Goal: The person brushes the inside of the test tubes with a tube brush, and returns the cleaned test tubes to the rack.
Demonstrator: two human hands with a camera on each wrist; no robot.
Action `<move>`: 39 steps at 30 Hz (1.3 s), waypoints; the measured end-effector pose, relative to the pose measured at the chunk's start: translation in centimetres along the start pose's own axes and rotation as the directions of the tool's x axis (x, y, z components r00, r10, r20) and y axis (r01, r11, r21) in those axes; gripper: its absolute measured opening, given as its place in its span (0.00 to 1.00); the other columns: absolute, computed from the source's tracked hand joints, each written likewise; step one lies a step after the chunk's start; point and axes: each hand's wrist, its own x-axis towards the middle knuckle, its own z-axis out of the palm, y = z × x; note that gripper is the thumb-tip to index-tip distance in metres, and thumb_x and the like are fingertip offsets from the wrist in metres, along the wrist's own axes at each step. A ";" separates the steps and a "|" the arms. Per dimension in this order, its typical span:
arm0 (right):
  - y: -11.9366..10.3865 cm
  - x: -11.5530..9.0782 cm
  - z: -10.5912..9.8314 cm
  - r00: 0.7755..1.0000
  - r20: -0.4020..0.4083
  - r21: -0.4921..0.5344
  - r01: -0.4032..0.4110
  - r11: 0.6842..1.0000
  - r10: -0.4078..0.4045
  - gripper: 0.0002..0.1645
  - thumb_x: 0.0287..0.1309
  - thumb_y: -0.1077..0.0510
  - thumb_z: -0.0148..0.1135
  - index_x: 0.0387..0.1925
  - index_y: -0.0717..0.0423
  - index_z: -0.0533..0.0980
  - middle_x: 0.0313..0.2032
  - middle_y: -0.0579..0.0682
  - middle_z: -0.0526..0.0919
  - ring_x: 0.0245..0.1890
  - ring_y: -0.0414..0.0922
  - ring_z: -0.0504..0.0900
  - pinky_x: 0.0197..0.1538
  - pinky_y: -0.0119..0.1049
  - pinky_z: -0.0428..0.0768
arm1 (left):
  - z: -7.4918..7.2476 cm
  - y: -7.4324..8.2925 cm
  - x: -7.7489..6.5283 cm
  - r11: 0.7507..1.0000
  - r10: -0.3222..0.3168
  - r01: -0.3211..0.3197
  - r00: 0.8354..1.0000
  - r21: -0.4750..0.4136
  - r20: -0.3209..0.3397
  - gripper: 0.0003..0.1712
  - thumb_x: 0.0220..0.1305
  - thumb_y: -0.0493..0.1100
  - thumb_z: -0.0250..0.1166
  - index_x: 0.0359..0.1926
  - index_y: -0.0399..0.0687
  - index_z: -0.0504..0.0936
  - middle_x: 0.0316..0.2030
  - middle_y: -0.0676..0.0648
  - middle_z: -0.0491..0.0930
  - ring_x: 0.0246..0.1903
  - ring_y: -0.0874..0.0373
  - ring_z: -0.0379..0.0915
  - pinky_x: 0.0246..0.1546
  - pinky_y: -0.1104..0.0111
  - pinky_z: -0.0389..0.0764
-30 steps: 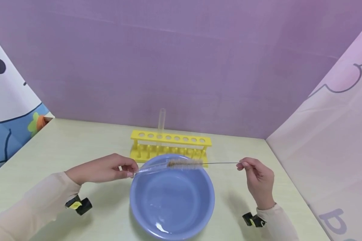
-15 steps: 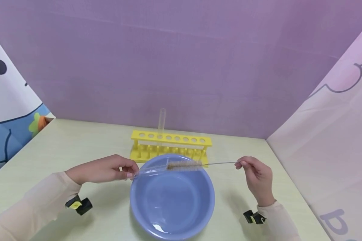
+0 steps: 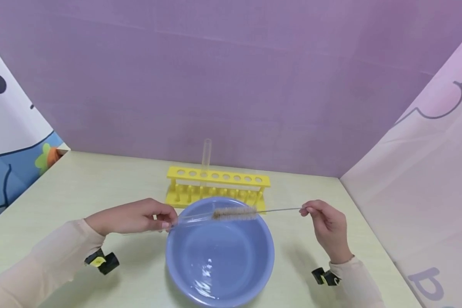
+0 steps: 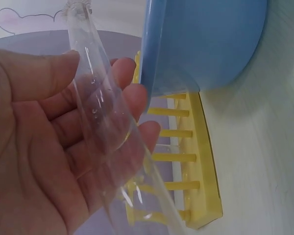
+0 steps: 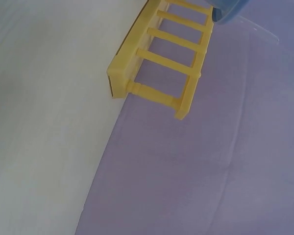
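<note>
My left hand holds a clear test tube between thumb and fingers. The tube lies nearly level, reaching over the left rim of a blue basin; droplets cling to it in the left wrist view. My right hand pinches the thin wire handle of a test tube brush, right of the basin. The brush's tan bristles hang above the basin's far side, their tip right at the tube's right end. In the right wrist view only a sliver of the hand shows at the edge.
Behind the basin stands a yellow test tube rack, with another clear tube upright in one hole. A purple backdrop rises at the table's back edge. Printed cloths hang at both sides.
My right hand and the brush have shifted slightly left. More of the test tube shows past my left hand. Bright glints in the basin have spread into ripples.
</note>
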 end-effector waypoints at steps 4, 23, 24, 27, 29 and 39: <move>0.0 0.0 0.0 1.000 0.009 0.007 0.011 1.000 -0.011 0.11 0.63 0.66 0.54 0.28 0.73 0.76 0.23 0.54 0.81 0.31 0.29 0.80 0.38 0.19 0.78 | 0.1 -0.2 0.1 1.000 0.002 -0.002 1.000 -0.012 0.006 0.08 0.69 0.42 0.54 0.41 0.54 0.80 0.33 0.55 0.80 0.35 0.57 0.76 0.35 0.69 0.77; 0.3 -0.3 1.1 0.995 0.032 0.107 0.091 0.990 -0.095 0.16 0.64 0.63 0.53 0.27 0.75 0.74 0.23 0.56 0.80 0.31 0.33 0.80 0.39 0.21 0.78 | 0.4 -0.1 0.4 0.994 0.084 -0.080 0.995 -0.078 0.053 0.08 0.69 0.40 0.53 0.39 0.50 0.79 0.28 0.54 0.77 0.25 0.64 0.69 0.26 0.72 0.76; 0.3 -0.2 1.1 0.995 0.030 0.109 0.093 0.990 -0.097 0.16 0.64 0.63 0.54 0.27 0.75 0.74 0.23 0.56 0.80 0.31 0.33 0.80 0.39 0.21 0.78 | 0.4 0.0 0.5 0.994 0.082 -0.078 0.995 -0.074 0.050 0.08 0.69 0.40 0.53 0.38 0.50 0.79 0.27 0.53 0.77 0.25 0.64 0.69 0.26 0.72 0.76; 0.3 -0.2 1.2 0.995 0.030 0.102 0.092 0.991 -0.096 0.16 0.64 0.63 0.54 0.27 0.75 0.75 0.23 0.57 0.80 0.31 0.33 0.81 0.39 0.21 0.78 | 0.3 0.0 0.6 0.997 0.061 -0.058 0.997 -0.056 0.046 0.08 0.69 0.41 0.53 0.38 0.51 0.79 0.27 0.54 0.77 0.24 0.64 0.68 0.25 0.73 0.74; 0.2 -0.2 1.3 0.995 0.033 0.092 0.089 0.992 -0.092 0.16 0.64 0.62 0.54 0.27 0.75 0.75 0.22 0.57 0.80 0.30 0.33 0.81 0.38 0.21 0.79 | 0.3 0.0 0.6 0.998 0.051 -0.049 0.998 -0.044 0.043 0.08 0.69 0.41 0.53 0.37 0.51 0.79 0.27 0.55 0.78 0.24 0.64 0.69 0.25 0.74 0.73; -0.1 -0.3 1.5 0.997 0.059 0.015 0.053 0.998 -0.054 0.17 0.63 0.59 0.54 0.27 0.72 0.76 0.21 0.58 0.80 0.28 0.32 0.81 0.35 0.21 0.79 | 0.3 0.1 1.0 0.999 0.038 -0.038 0.999 0.001 0.025 0.06 0.68 0.41 0.55 0.36 0.51 0.79 0.29 0.55 0.79 0.29 0.62 0.72 0.30 0.72 0.75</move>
